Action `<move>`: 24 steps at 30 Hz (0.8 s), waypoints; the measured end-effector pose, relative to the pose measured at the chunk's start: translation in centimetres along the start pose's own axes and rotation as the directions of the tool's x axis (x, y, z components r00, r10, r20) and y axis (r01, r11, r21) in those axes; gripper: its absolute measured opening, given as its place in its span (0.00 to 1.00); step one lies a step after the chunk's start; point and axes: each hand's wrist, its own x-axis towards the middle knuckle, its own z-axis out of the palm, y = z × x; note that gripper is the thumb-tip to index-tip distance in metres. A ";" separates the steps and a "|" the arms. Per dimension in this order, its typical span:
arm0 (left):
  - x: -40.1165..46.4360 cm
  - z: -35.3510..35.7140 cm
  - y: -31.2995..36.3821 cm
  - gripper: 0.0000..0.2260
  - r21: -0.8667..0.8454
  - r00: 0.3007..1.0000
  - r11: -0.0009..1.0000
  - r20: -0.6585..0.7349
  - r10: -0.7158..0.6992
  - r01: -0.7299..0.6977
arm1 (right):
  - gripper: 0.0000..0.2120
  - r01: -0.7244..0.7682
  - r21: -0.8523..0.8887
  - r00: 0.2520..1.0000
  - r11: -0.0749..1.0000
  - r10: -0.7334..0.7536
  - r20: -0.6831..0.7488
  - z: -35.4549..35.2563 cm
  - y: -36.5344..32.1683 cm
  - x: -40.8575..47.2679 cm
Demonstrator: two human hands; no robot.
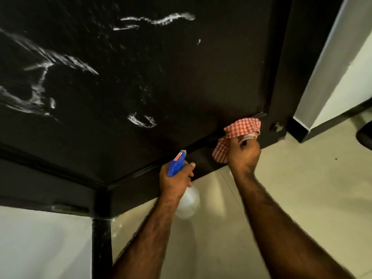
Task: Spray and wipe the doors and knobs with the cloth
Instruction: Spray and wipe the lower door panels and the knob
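Observation:
A dark brown door (181, 77) fills the upper view, streaked with white spray foam on its left and top. My right hand (243, 153) grips a red-and-white checked cloth (242, 127) and presses it against the door's lower right corner, by the moulding. My left hand (176, 178) holds a spray bottle (177, 163) with a blue trigger head pointing up at the door; its white body (187, 202) hangs blurred below the hand. A small round metal knob (277, 126) sits on the dark frame just right of the cloth.
The floor is pale beige tile (302, 188). A dark door frame post (101, 238) stands at the lower left beside a white wall (40, 244). At the right a white wall with dark skirting (298, 127) meets the floor. A dark object (365, 135) lies at the far right edge.

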 end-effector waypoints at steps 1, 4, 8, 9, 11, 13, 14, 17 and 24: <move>-0.3 -1.0 -0.3 0.07 -0.015 1.000 1.000 -0.002 0.013 -0.013 | 0.06 0.022 -0.014 1.000 1.000 -0.022 0.010 -0.2 0.1 0.1; -1.0 -3.6 -1.2 0.08 -0.036 0.999 0.998 -0.009 0.041 -0.041 | 0.11 -0.047 -0.039 0.979 0.998 0.038 -0.200 -1.4 -1.2 3.4; -1.5 -6.7 -2.8 0.07 -0.101 0.995 0.994 -0.088 0.036 -0.045 | 0.17 -0.075 -0.012 0.959 0.997 0.069 -0.276 -0.4 -3.4 2.6; -1.7 -7.5 -3.2 0.06 -0.122 0.994 0.991 -0.105 0.035 -0.048 | 0.17 -0.056 -0.026 0.966 0.998 0.048 -0.253 0.4 -3.5 0.8; -2.2 -9.2 -4.0 0.06 -0.175 0.990 0.983 -0.139 0.034 -0.058 | 0.15 -0.012 -0.072 0.984 0.997 -0.001 -0.176 2.1 -2.6 -2.6; -2.7 -11.1 -4.7 0.05 -0.228 0.982 0.972 -0.186 0.016 -0.059 | 0.10 -0.001 -0.101 0.996 0.995 -0.008 -0.085 4.2 -1.1 -6.3; -3.0 -12.1 -5.1 0.05 -0.246 0.976 0.967 -0.217 0.004 -0.059 | 0.09 -0.002 -0.110 0.999 0.994 -0.003 -0.048 5.3 -0.3 -8.1; -4.0 -15.3 -6.7 0.06 -0.302 0.949 0.952 -0.312 -0.051 -0.048 | 0.12 0.048 -0.091 0.998 0.995 -0.044 0.040 8.8 1.2 -13.7; -5.5 -22.9 -9.9 0.03 -0.327 0.857 0.942 -0.503 -0.112 -0.069 | 0.15 0.117 -0.046 0.916 0.992 -0.090 0.391 16.4 2.5 -26.8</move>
